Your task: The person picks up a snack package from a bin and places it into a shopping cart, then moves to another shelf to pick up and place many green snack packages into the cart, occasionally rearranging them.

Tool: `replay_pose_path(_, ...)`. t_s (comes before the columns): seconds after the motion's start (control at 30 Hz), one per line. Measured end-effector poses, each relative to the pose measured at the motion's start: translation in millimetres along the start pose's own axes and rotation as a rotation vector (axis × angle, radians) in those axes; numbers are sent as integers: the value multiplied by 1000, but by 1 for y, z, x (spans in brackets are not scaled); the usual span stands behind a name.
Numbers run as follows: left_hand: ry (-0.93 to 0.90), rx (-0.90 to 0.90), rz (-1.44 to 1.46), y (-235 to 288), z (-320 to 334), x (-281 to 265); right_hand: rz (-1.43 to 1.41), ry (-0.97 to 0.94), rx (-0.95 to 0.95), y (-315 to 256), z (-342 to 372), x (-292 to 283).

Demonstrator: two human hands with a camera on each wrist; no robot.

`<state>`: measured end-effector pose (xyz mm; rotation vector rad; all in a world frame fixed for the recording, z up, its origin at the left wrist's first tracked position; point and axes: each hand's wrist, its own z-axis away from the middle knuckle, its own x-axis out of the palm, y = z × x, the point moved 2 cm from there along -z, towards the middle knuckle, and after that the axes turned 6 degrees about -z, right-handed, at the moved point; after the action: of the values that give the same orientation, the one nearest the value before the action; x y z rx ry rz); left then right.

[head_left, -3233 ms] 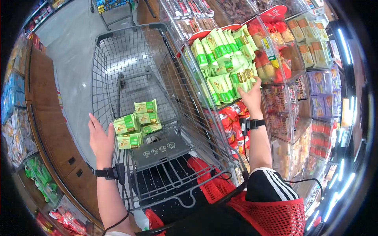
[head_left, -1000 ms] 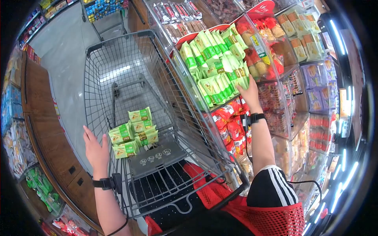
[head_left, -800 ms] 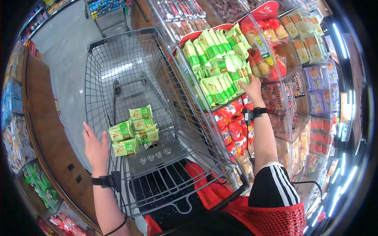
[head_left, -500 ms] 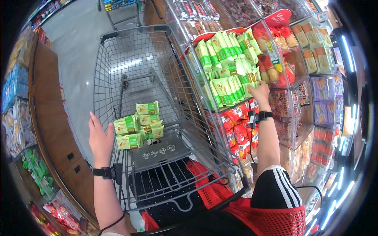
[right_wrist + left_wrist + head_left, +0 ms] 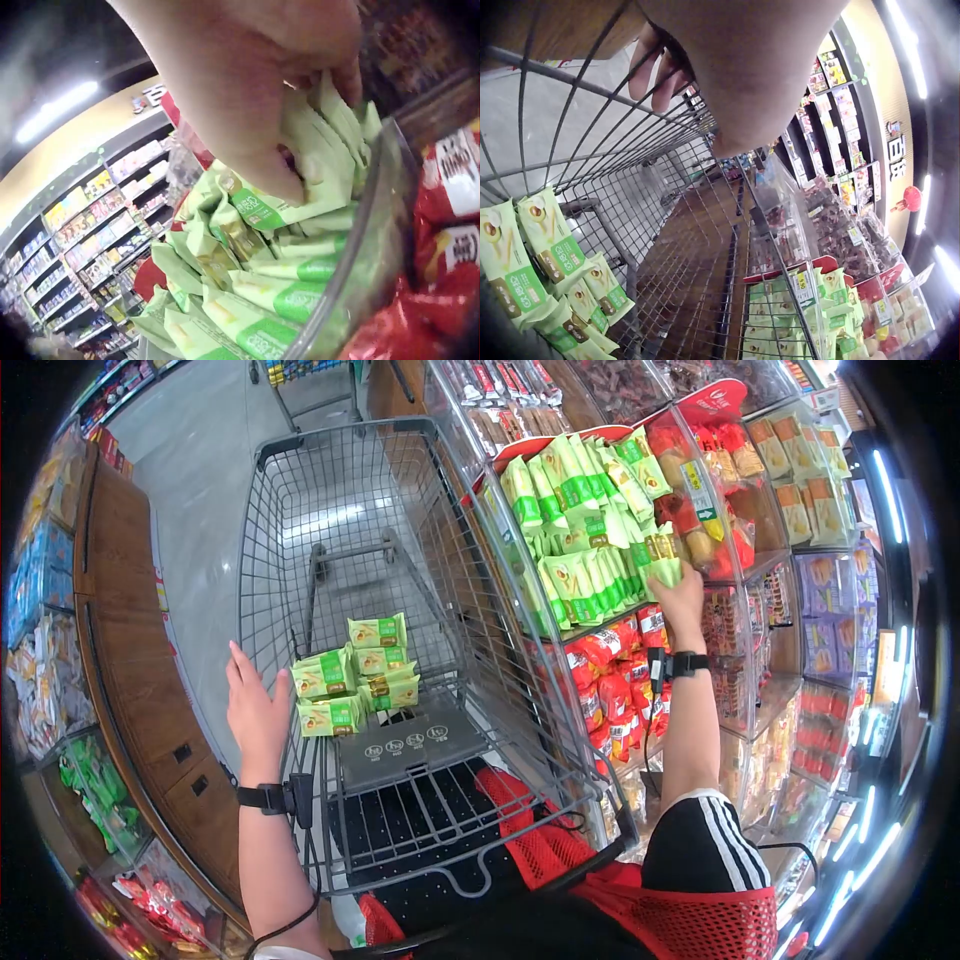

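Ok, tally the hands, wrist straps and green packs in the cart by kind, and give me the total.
Hands: 2 (left hand, right hand)
Wrist straps: 2
Green packs in the cart: 5 in view; any underneath are hidden
Total: 9

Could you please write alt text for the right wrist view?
A right hand grips pale-green snack packets at the edge of a clear bin of matching packets. Red packets lie beyond its rim, and stocked store shelves stand in the background.
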<state>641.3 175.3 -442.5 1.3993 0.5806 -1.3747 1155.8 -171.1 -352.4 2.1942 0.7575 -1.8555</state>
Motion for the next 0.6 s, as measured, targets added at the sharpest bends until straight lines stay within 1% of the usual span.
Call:
replay_pose_path(0.07, -6, -14, -8, 0, 2, 0, 66, -27, 13, -18, -1, -35)
replay_pose_path(0.13, 48, 50, -3, -1, 1, 5, 179, 182, -127, -36, 13, -70)
replay_pose_path(0.2, 72, 57, -28, -7, 0, 6, 43, 305, -213, -67, 30, -98)
replay_pose_path(0.27, 58, 31, -78, -4, -2, 4, -514, 65, -121, -119, 56, -106)
replay_pose_path(0.3, 47, 16, -79, -3, -2, 3, -679, -53, -168, -151, 72, -99)
replay_pose_path(0.33, 33, 5, -80, -2, -2, 1, -781, -171, -215, -177, 89, -86)
replay_pose_path(0.37, 20, 0, -80, -1, -1, 0, -663, -328, -325, -201, 103, -71)
replay_pose_path(0.4, 17, -7, -72, -1, 0, -1, -618, -525, -397, -224, 115, -49)
replay_pose_path(0.43, 16, -9, -63, 0, -1, -1, -583, -659, -460, -244, 126, -17)
replay_pose_path(0.47, 15, -6, -51, 0, -1, -1, -593, -733, -602, -264, 136, 15)
replay_pose_path(0.53, 40, 14, -79, -3, 1, 2, -444, -1023, -549, -278, 154, 93)
replay_pose_path(0.6, 68, 35, -102, -6, 0, 5, -416, -1167, -724, -273, 178, 167)
